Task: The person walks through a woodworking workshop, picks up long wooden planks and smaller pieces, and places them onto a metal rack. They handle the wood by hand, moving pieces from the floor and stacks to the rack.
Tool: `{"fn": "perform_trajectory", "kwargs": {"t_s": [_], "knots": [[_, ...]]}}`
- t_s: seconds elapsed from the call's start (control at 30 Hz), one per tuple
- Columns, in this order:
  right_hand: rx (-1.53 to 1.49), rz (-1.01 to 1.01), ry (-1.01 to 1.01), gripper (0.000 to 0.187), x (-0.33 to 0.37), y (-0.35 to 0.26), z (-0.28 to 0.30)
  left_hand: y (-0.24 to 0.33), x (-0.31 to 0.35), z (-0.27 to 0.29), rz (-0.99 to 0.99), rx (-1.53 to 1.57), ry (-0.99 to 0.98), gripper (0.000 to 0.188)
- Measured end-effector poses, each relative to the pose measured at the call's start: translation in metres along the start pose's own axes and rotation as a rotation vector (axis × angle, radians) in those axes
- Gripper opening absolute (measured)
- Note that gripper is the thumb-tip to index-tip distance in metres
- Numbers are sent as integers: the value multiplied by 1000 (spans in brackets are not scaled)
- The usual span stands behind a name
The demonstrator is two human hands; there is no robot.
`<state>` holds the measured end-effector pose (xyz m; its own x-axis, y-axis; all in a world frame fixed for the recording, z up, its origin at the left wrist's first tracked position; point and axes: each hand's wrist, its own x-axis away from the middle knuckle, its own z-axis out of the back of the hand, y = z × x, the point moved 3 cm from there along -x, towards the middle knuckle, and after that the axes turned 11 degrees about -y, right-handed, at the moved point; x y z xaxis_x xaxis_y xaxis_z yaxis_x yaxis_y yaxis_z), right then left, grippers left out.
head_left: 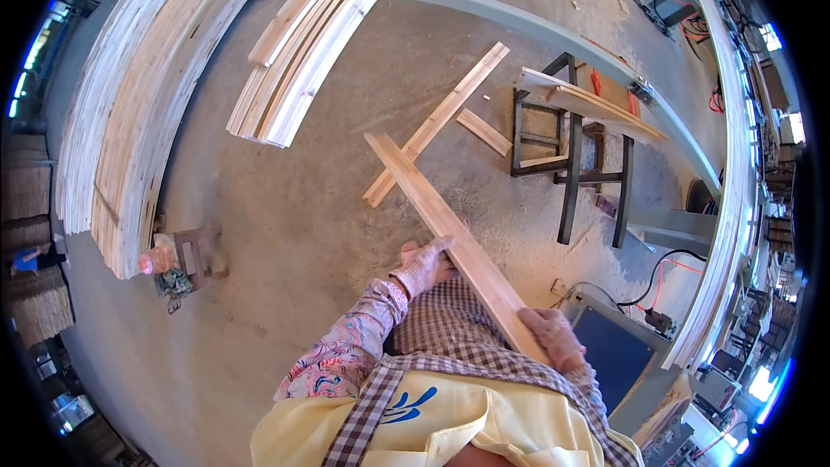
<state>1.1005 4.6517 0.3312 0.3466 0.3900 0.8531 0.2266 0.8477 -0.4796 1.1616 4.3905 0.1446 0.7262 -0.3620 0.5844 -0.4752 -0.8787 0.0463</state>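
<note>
Wearing a yellow bib (519,415) with brown-and-white checked straps (367,415), a pink swirl-printed sleeve (346,346) and a checked apron skirt (437,320). Looking down at a planed timber plank (471,259), held aslant in front of the body and running from near the waist up and away to the left. Gripping close to the near end with the right hand (555,337), closed on the right edge with the thumb over the top face. Gripping farther along with the left hand (424,266), closed on the opposite edge. Cannot see the fingers under the wood, so cannot tell how far wrapped. Just past the right hand, seeing a dark blue panel (614,350) beside grey machine framing. Past the far end of the timber, seeing a second plank (454,112) on the concrete floor (285,207), crossed by the first in this view; cannot tell whether touching or apart. To the right, spotting a short offcut (484,132) near a black metal stand (575,164) with boards (596,104) on top. Up and left, seeing a bundle of planks (320,43) and a larger timber stack (156,104). Far off at the left rim, making out a small figure in blue (35,259).
</note>
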Motion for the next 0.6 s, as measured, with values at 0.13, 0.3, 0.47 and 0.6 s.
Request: {"fn": "perform_trajectory", "kwargs": {"t_s": [0.13,0.3,0.47,0.6], "knots": [[-214,-124,34,39,-70,31,-48,0,4,47,-84,-229,198,24],[35,38,50,58,-155,30,-49,8,15,79,-21,-599,324,27],[65,172,182,57,-264,5,-70,24,1,70,-112,-229,344,45],[-245,434,134,35,-325,-9,-145,47,-37,131,-308,-306,439,72]]}}
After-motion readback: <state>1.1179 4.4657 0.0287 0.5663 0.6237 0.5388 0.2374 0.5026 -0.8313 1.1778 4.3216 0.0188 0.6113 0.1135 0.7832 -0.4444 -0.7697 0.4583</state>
